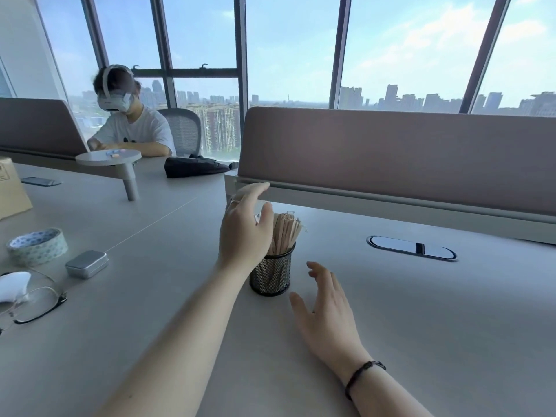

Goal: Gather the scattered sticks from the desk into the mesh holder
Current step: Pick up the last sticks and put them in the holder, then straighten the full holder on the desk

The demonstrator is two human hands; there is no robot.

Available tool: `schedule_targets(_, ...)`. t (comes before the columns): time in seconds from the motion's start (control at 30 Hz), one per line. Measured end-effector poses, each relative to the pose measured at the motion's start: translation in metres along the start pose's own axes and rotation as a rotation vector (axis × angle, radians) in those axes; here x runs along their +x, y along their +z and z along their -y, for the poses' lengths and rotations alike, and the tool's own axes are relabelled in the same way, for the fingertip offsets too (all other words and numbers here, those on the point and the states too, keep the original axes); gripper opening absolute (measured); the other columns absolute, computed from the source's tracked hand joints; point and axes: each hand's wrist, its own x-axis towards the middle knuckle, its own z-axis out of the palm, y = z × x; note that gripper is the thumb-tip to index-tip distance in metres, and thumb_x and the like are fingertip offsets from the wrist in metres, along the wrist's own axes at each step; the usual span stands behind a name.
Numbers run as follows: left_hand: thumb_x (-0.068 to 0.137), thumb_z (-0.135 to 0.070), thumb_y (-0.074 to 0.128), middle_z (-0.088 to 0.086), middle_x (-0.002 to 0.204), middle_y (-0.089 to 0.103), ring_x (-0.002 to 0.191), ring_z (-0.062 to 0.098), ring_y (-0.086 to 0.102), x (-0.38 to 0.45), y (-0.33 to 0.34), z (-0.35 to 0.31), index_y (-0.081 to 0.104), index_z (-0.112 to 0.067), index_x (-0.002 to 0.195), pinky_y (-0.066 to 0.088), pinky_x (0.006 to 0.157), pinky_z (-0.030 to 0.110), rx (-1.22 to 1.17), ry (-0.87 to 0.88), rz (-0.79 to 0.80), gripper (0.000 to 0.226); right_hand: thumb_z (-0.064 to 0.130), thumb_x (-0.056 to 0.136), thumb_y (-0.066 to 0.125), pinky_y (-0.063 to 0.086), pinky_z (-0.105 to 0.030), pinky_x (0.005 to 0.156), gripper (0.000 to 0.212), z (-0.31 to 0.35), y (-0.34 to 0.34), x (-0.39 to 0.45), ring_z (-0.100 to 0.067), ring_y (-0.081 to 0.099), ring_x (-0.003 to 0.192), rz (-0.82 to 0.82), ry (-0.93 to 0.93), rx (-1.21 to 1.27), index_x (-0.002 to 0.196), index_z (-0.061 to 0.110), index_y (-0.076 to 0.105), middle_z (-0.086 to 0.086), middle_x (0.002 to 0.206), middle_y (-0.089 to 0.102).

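Note:
A black mesh holder (272,273) stands upright in the middle of the grey desk. A bundle of thin wooden sticks (285,231) stands in it, fanned slightly to the right. My left hand (243,230) is raised just left of the sticks, fingers spread, thumb close to the bundle, holding nothing. My right hand (326,311) hovers low over the desk right of the holder, fingers apart and empty. I see no loose sticks on the desk.
At the left lie a tape roll (37,245), a small metal tin (87,263), glasses (33,305) and a white object (13,285). A padded divider (391,161) runs behind the holder; a cable port (410,248) sits right. A person sits at the far left.

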Motion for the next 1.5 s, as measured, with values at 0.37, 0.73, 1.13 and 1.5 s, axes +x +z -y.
schedule_targets(0.37, 0.095, -0.049, 0.049, 0.005, 0.162, 0.029, 0.140, 0.030, 0.038, -0.015, 0.000, 0.005, 0.051, -0.028, 0.141, 0.035, 0.112, 0.046, 0.395, 0.178, 0.179, 0.051, 0.037, 0.094, 0.054, 0.030, -0.023, 0.107, 0.063, 0.002, -0.002, -0.001, -0.009, 0.035, 0.137, 0.046, -0.035, -0.033, 0.150, 0.029, 0.026, 0.012, 0.147, 0.040)
schedule_targets(0.73, 0.091, -0.054, 0.059, -0.005, 0.168, 0.006, 0.151, 0.012, 0.011, -0.028, 0.004, 0.010, 0.033, -0.037, 0.149, 0.026, 0.112, 0.030, 0.161, 0.001, 0.286, 0.066, 0.036, 0.093, 0.054, 0.032, -0.025, 0.107, 0.065, 0.002, -0.005, -0.001, -0.011, 0.036, 0.137, 0.059, 0.003, 0.007, 0.151, 0.027, 0.025, 0.009, 0.146, 0.040)
schedule_targets(1.13, 0.077, -0.091, 0.025, -0.002, 0.126, 0.070, 0.124, 0.016, 0.060, -0.072, 0.013, 0.015, 0.065, -0.031, 0.129, 0.040, 0.111, 0.043, -0.729, -0.753, 0.317, 0.089, 0.050, 0.086, 0.062, 0.042, -0.029, 0.101, 0.071, 0.002, -0.007, -0.001, -0.005, 0.046, 0.130, 0.093, 0.077, 0.166, 0.147, 0.034, 0.029, 0.016, 0.142, 0.046)
schedule_targets(1.5, 0.094, -0.065, 0.017, 0.003, 0.091, 0.075, 0.067, 0.013, 0.063, -0.094, 0.019, -0.004, 0.067, -0.026, 0.120, 0.046, 0.063, 0.022, -0.625, -0.683, 0.287, 0.068, 0.053, 0.060, 0.080, 0.046, -0.024, 0.090, 0.065, -0.007, -0.020, 0.005, 0.004, 0.055, 0.099, 0.019, 0.222, 0.323, 0.118, 0.040, 0.054, 0.014, 0.112, 0.048)
